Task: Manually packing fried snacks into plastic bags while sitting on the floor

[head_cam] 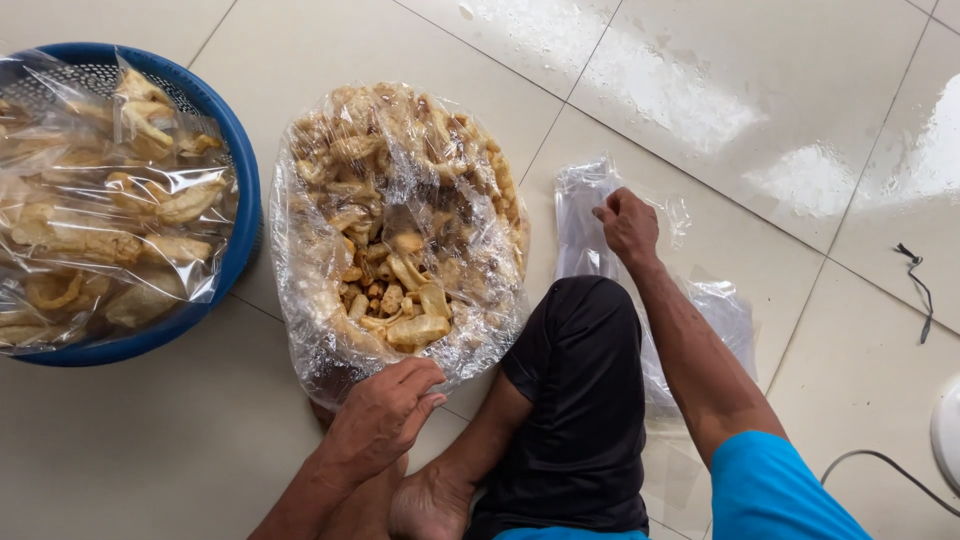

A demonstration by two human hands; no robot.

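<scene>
I see my left hand (385, 415) at the near edge of the big clear bag of fried snacks (400, 235). The fingers are curled down on the crinkly plastic rim there. I cannot tell if they really pinch it or just rest on it.

My right hand (627, 225) is out past my bent knee (580, 330). Its grip is closed in a fist on the top of a stack of empty clear bags (600, 245) that lies flat on the tiled floor (780, 90).

The big bag sits on the floor right in front of me, open at the top and heaped full. I think it is bulky but light, since the snacks look puffy and dry. They would break if squeezed, so I would hold the plastic rim and not push on the pile.

The empty bags look thin, soft and slippery. I think they stick to each other, so the best place to take one is a top corner, with just the fingertips.

To the left is a blue basket (225, 140), just beside the big bag. It holds small packed bags of snacks (110, 220). A thin dark cord (920, 285) lies well apart on the right.
</scene>
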